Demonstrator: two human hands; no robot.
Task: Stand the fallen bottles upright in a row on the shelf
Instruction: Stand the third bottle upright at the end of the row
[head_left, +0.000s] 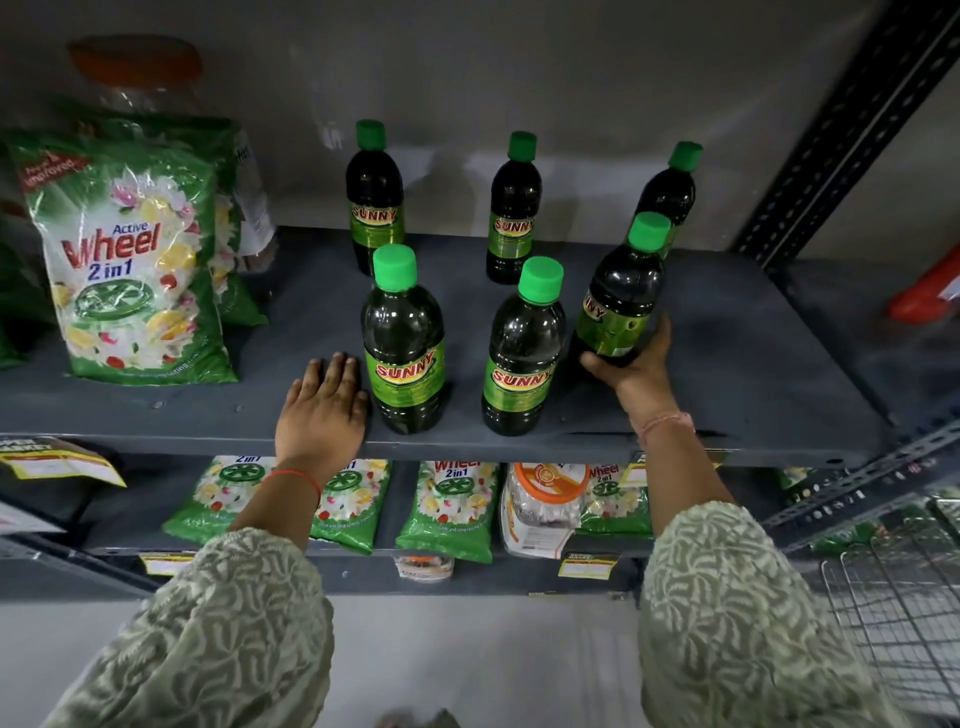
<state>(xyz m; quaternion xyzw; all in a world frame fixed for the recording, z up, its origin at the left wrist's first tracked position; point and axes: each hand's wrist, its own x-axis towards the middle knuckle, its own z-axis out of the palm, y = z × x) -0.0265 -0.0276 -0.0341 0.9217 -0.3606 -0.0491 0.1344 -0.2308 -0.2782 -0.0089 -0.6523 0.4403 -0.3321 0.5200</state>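
Left of centre in the frame, the left hand (322, 410) lies flat, palm down, on the grey shelf (727, 364). Its fingers (332, 371) are together and extended, holding nothing. It sits just beside the base of the front-left Sunny bottle (404, 343), close to it or grazing it; contact cannot be confirmed.

That bottle stands upright, as does the front-centre Sunny bottle (522, 353) to its right. Behind them, in the upper middle of the frame, three more bottles stand near the back wall: the back-left bottle (374, 202), the back-centre bottle (511, 213) and the back-right bottle (670, 192), this last partly hidden.

Right of centre, the right hand (631, 364) is clamped around the lower body of the tilted Sunny bottle (621, 301), thumb on the near side and fingers wrapped behind. The bottle's long axis leans, cap toward the upper right and base toward the lower left, with the base at or just above the shelf. The right hand is plainly the nearer and the one in control.

Judgement: the move ahead turns on swinging the cap back over the base so that the bottle settles in line with the two front bottles.

All bottles look alike: dark green liquid, bright green screw caps, yellow-green labels.
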